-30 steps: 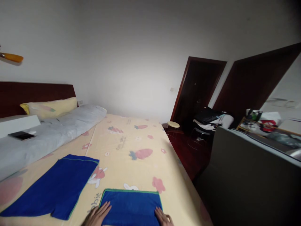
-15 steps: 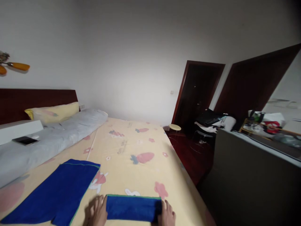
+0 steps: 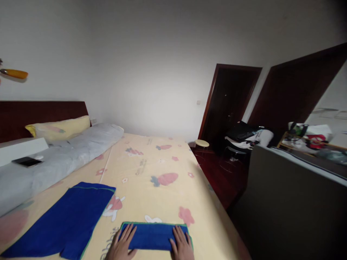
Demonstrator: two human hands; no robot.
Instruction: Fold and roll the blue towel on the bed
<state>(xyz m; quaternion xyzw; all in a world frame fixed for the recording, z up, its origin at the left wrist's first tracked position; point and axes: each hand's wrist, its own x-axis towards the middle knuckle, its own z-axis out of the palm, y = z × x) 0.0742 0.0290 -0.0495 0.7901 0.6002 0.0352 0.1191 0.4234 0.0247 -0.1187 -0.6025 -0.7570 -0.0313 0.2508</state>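
Both hands, left (image 3: 123, 243) and right (image 3: 181, 245), lie flat and open on the folded towel (image 3: 153, 236). At 10 o'clock a second towel (image 3: 67, 220) waits unfolded on the bed (image 3: 151, 180).

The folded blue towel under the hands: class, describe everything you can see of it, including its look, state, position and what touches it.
The folded blue towel is deep blue with a thin green edging along its rim, and looks like soft terry cloth. It is folded into a narrow flat strip, long side across the view, lying on the yellow printed bedsheet near the foot of the bed. The left hand presses flat on its left end and the right hand on its right end, fingers spread. A second, larger blue towel lies apart to its left.
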